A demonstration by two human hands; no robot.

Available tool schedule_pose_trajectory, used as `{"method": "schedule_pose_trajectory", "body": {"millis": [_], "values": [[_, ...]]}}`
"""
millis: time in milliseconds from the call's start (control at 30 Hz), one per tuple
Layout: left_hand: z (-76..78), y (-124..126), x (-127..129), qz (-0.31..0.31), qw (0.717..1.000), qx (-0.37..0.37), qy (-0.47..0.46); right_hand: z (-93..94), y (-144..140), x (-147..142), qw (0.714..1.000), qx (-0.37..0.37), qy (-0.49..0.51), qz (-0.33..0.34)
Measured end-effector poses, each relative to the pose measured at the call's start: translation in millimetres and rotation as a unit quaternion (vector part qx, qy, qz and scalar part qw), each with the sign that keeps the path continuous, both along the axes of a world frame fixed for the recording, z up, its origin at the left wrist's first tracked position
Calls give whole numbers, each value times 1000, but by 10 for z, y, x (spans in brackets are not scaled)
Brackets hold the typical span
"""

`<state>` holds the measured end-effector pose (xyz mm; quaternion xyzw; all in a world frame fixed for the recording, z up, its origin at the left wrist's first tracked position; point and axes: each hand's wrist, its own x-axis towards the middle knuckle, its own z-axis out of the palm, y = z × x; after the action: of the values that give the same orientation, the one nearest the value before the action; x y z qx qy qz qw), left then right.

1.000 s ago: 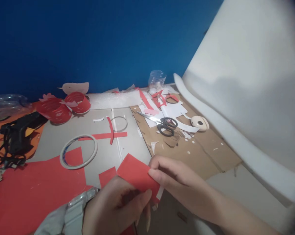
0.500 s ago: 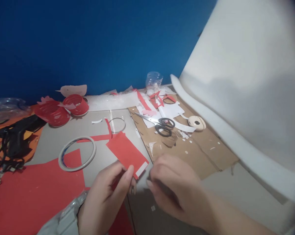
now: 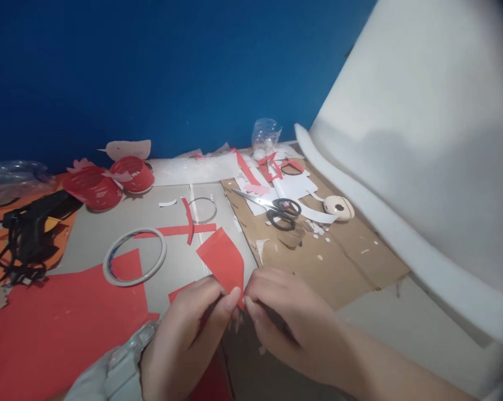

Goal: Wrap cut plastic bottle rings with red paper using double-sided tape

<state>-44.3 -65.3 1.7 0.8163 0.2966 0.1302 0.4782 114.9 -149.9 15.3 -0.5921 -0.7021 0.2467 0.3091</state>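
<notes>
A small piece of red paper [image 3: 224, 259] is held up in front of me, curved along its right side. My left hand [image 3: 196, 326] pinches its lower end between thumb and fingers. My right hand [image 3: 282, 314] is closed at the paper's lower right edge, its fingertips pressed together there and almost meeting my left thumb. The white strip on the paper's end is hidden now. A roll of tape [image 3: 164, 250] lies on the table left of the paper, partly over a large red sheet [image 3: 76, 328]. Thin red paper strips [image 3: 188, 220] lie beyond.
Black-handled scissors [image 3: 284, 214] and white paper scraps rest on a cardboard sheet [image 3: 343, 270] at right, near a cream tape dispenser [image 3: 338, 208]. Two red cups [image 3: 94, 186] with a paper bird [image 3: 128, 149] stand back left. A black glue gun [image 3: 29, 231] lies far left.
My right hand has come left onto the red paper's edge. The paper has turned more upright and curved, and its white strip has gone out of sight.
</notes>
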Motion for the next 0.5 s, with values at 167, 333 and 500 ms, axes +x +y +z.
{"method": "schedule_pose_trajectory", "body": {"millis": [167,333,500], "values": [[-21,-3,-7,3,1000,14,-3,-21,-13,2,999,-21,25,-5],[-18,4,-7,-1,999,35,-2,-24,-18,4,999,-32,20,-8],[-9,10,6,-6,1000,27,-7,4,-15,37,998,-45,45,18]]}}
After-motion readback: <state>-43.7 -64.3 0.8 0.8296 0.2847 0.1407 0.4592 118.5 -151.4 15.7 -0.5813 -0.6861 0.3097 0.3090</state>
